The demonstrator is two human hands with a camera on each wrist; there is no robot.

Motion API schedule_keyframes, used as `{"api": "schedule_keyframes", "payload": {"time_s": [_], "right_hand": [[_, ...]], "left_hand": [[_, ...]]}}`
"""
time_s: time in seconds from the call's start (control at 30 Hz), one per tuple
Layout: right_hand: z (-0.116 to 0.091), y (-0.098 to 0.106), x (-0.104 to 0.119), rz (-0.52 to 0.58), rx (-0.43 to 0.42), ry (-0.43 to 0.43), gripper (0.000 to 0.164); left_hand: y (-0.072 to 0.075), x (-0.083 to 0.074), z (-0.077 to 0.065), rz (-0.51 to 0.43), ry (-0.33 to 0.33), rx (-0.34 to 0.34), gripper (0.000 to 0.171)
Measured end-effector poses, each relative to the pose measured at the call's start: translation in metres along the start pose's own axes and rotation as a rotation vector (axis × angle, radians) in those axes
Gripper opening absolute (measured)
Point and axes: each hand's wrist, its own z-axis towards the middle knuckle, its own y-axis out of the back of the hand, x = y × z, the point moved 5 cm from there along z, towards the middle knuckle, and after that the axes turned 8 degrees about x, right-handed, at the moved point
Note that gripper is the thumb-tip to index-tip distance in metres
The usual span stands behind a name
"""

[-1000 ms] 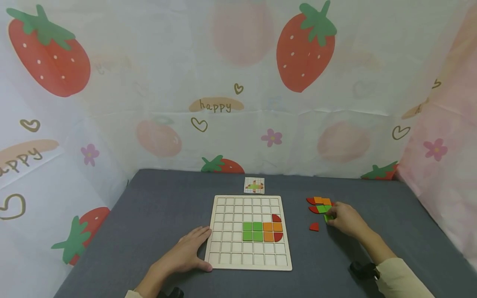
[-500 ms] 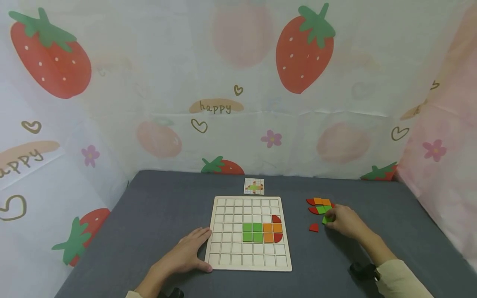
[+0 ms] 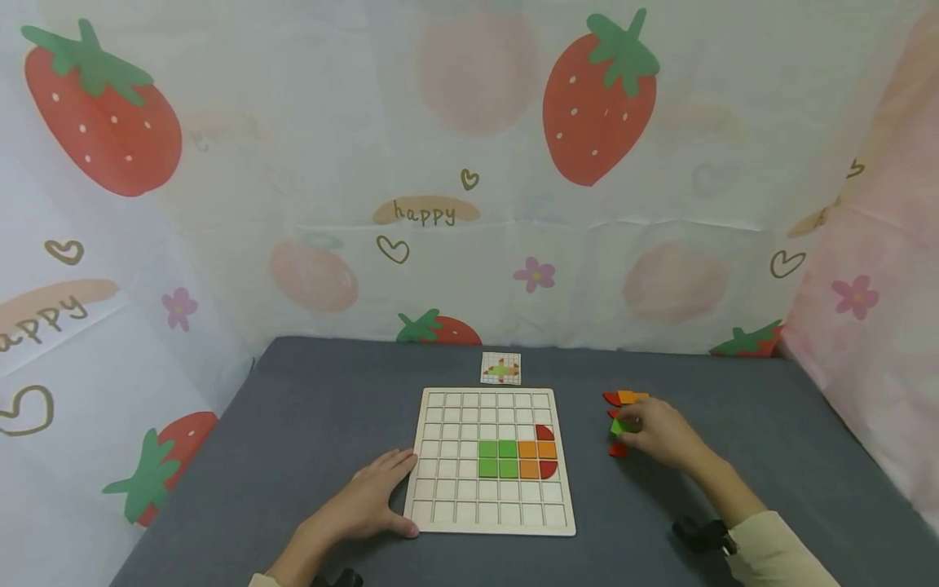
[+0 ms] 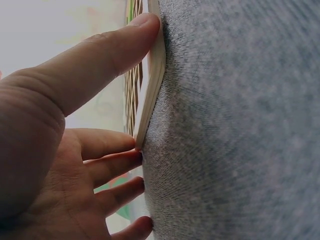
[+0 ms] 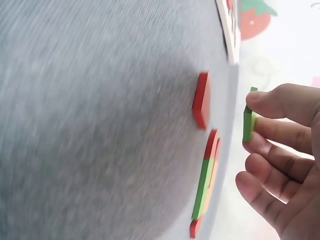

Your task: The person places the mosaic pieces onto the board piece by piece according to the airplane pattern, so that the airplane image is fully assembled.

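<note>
My right hand [image 3: 663,432] pinches a green square tile [image 5: 248,117] between thumb and fingers, raised above the table in the right wrist view. Below it lie a red quarter-round tile [image 5: 201,102] and a row with a red tile and a green tile [image 5: 202,187]. The hand partly covers these pieces in the head view. At the left edge of the wooden grid board [image 3: 443,512], my left hand [image 3: 370,497] rests with fingers spread, thumb at the near corner. Green squares [image 3: 498,459], orange squares [image 3: 528,469] and red quarter-round tiles [image 3: 548,470] sit in the board's cells.
Behind the board lies a small picture card [image 3: 501,368] with a coloured grid pattern. Orange tiles [image 3: 627,397] and a red tile [image 3: 611,399] lie on the dark grey tablecloth [image 3: 330,408] at right. A strawberry-print curtain [image 3: 469,163] encloses the back and sides.
My right hand has lifted the green square tile from beside the loose pieces and moved it left toward the board. My left hand stays at the board's edge.
</note>
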Motion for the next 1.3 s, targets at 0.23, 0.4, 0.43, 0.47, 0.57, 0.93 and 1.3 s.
{"api": "schedule_keyframes", "payload": {"time_s": [0.23,0.4,0.43,0.47,0.57,0.93,1.3], "right_hand": [[0.007,-0.004,0.014,0.052,-0.009,0.016,0.023],[0.009,-0.005,0.027,0.047,-0.027,0.034,0.021],[0.010,-0.005,0.029,0.045,-0.031,0.041,0.021],[0.010,-0.005,0.031,0.041,-0.035,0.050,0.022],[0.013,-0.006,0.035,0.037,-0.040,0.069,0.022],[0.026,-0.007,0.058,0.016,-0.030,0.087,0.023],[0.040,-0.007,0.083,-0.001,-0.014,0.127,0.023]], "left_hand": [[0.000,0.001,0.001,0.006,0.002,0.000,0.102],[0.000,0.000,0.000,-0.006,-0.003,0.001,0.102],[0.000,0.000,0.000,-0.007,-0.004,0.001,0.102],[0.000,0.000,0.000,-0.007,-0.006,0.001,0.102],[0.000,0.000,0.000,-0.007,-0.010,0.000,0.102],[0.002,-0.003,-0.002,-0.004,-0.011,-0.007,0.101],[0.002,-0.003,-0.002,-0.003,-0.007,-0.005,0.102]]}}
